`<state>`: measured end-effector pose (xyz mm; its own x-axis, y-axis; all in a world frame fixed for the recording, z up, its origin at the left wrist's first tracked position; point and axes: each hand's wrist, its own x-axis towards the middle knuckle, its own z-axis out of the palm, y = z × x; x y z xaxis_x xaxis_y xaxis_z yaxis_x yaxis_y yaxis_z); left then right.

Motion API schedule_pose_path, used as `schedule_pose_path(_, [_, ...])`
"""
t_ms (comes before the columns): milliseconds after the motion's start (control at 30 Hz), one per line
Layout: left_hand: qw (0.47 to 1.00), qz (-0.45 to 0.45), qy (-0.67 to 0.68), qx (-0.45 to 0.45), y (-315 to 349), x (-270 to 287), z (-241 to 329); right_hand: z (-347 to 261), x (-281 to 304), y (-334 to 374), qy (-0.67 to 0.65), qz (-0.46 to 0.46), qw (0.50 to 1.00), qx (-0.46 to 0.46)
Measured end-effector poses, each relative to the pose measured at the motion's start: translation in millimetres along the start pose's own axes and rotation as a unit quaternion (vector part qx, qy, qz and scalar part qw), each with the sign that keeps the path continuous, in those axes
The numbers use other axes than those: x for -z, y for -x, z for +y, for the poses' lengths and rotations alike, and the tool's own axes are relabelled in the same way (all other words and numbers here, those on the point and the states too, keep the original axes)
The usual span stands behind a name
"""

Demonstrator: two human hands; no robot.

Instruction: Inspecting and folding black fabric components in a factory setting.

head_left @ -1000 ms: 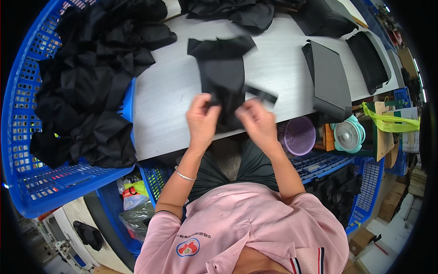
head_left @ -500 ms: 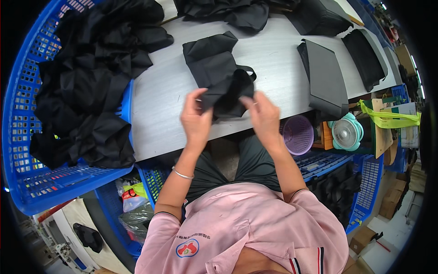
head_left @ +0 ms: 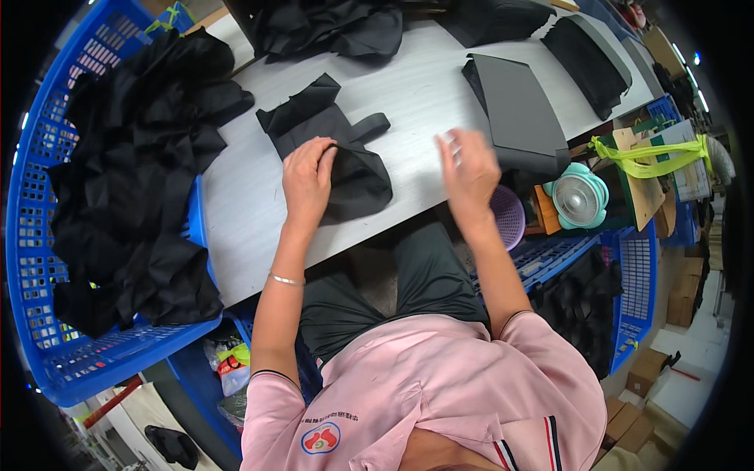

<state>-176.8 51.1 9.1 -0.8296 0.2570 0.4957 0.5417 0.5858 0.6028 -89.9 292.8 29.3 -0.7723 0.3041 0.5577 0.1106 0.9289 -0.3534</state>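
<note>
My left hand (head_left: 308, 174) is closed on the near part of a black fabric piece (head_left: 334, 125), pinching its edge between thumb and fingers. The piece lies on the white table, its far end folded over and a short strap loop (head_left: 371, 126) sticking out on the right. Held up off the table, my right hand (head_left: 471, 169) is slightly blurred, its fingers apart and nothing visible in them. It is just left of a stack of dark grey flat panels (head_left: 522, 114) with black fabric beneath.
A blue perforated basket (head_left: 39, 251) heaped with black fabric (head_left: 141, 180) stands at the left. More black fabric (head_left: 330, 31) and another black stack (head_left: 585, 67) lie along the table's far side. A turquoise fan (head_left: 580, 196) and a purple basket (head_left: 509, 216) sit near the right edge.
My right hand has let go of the black fabric piece and moved right, near the grey panels. The left hand still holds the piece. The whole view has shifted somewhat.
</note>
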Motion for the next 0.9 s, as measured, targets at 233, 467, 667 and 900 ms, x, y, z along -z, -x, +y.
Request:
schedule_pose_path(233, [0.993,0.109,0.039,-0.007,7.2,5.6,30.8,78.6,7.3,-45.8,0.352,-0.036,0.935,-0.016])
schedule_pose_path(467, [0.75,-0.088,0.633,0.171,58.1,-21.1,111.5,-8.4,50.9,23.9,0.104,0.043,0.987,0.112])
schedule_pose_path(667, [0.581,-0.151,0.732,0.322,96.1,-19.5,81.4,-66.4,86.6,91.7,-0.155,-0.083,0.966,0.189])
schedule_pose_path(900, [0.576,-0.117,0.773,0.239,109.7,-0.2,90.2,-58.1,112.2,103.1,-0.419,-0.325,0.845,-0.067])
